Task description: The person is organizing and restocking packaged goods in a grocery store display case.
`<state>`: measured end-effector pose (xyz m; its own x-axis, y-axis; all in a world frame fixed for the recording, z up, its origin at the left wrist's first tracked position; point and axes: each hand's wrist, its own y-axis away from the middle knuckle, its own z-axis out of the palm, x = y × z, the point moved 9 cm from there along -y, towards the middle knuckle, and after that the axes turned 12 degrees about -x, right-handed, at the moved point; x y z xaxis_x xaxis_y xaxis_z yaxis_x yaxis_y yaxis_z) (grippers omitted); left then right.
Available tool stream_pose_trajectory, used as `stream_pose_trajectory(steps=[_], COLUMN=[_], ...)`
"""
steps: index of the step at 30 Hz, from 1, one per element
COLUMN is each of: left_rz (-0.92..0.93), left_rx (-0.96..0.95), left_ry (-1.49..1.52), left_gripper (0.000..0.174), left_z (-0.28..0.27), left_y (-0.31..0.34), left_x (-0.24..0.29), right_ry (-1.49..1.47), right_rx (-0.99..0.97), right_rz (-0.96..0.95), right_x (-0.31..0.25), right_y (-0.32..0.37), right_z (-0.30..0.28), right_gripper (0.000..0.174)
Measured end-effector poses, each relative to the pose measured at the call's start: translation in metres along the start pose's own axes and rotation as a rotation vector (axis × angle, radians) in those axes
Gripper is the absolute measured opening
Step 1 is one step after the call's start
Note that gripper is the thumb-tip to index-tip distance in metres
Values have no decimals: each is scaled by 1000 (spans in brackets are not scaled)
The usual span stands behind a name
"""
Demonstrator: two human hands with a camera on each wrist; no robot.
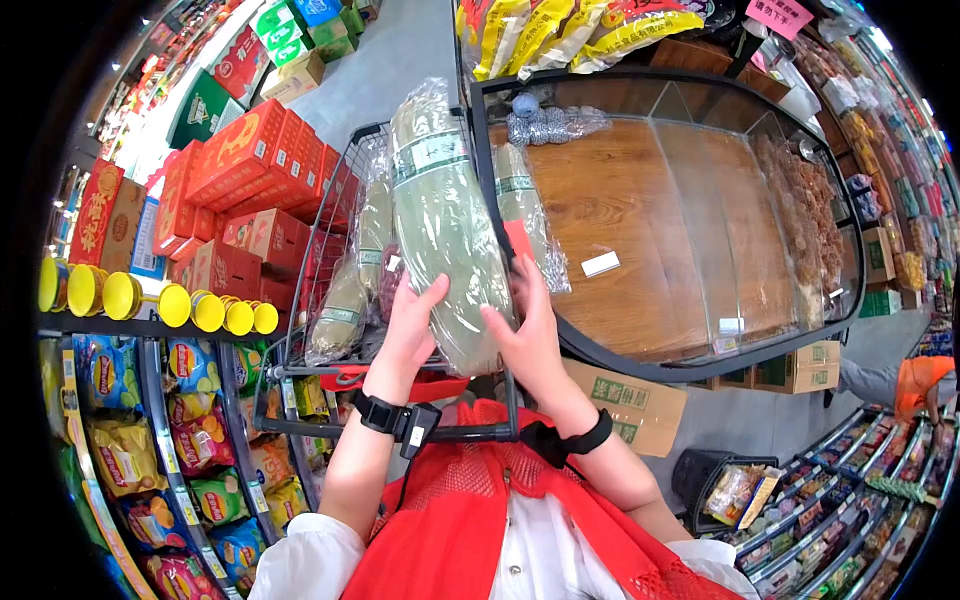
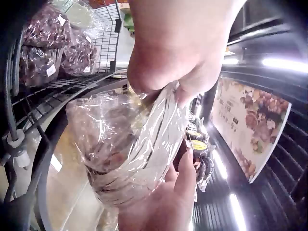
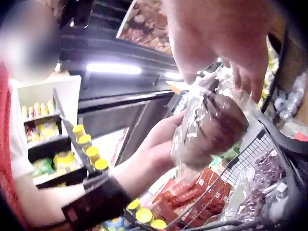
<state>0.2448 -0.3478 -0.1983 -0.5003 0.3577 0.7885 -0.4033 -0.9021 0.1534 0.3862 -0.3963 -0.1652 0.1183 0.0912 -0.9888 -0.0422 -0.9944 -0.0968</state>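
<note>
A long clear-wrapped bag of pale dried noodles (image 1: 450, 240) with a green-banded label lies at a tilt over the cart and the bin's near-left edge. My left hand (image 1: 408, 318) grips its lower left side, thumb on the wrapper. On the lower right side my right hand (image 1: 530, 335) holds it, thumb on top and fingers partly hidden behind. The left wrist view shows the end of the noodle bag (image 2: 125, 149), its plastic folded between both hands. From the right wrist, the bag (image 3: 211, 125) bulges below the right hand (image 3: 226, 48).
A shopping cart (image 1: 460, 434) stands in front, with similar bags (image 1: 337, 315) and dark purplish packs (image 2: 41, 65) inside. Right of it is a wood-floored bin (image 1: 620, 220) with a black rim, holding another bag (image 1: 520, 200). Red boxes (image 1: 235, 160) and snack shelves (image 1: 150, 400) are at left.
</note>
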Motion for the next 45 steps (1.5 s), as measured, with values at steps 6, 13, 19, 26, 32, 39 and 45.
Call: stream_pose_trajectory(steps=[6, 13, 19, 26, 32, 39, 45], left_rz=[-27, -3, -90, -131, -111, -129, -114], left_rx=[-116, 61, 252, 452, 531, 510, 426], left_ry=[-424, -449, -439, -350, -438, -643, -729], left_gripper=[51, 57, 49, 48, 43, 40, 40], left_z=[27, -33, -98, -146, -161, -150, -141], left_y=[-39, -60, -48, -39, -50, -78, -102], left_x=[-30, -38, -55, -69, -48, -22, -9], right_ry=[-137, 212, 91, 207, 785, 1204, 1281], right_rx=[-120, 269, 181, 26, 20, -224, -175], right_rz=[147, 257, 485, 565, 627, 224, 273], right_x=[64, 166, 369, 415, 381, 380, 403], right_y=[-32, -93, -133, -165, -199, -224, -224], right_z=[-39, -188, -234, -191, -162, -103, -100], right_gripper=[39, 26, 26, 29, 58, 54, 53])
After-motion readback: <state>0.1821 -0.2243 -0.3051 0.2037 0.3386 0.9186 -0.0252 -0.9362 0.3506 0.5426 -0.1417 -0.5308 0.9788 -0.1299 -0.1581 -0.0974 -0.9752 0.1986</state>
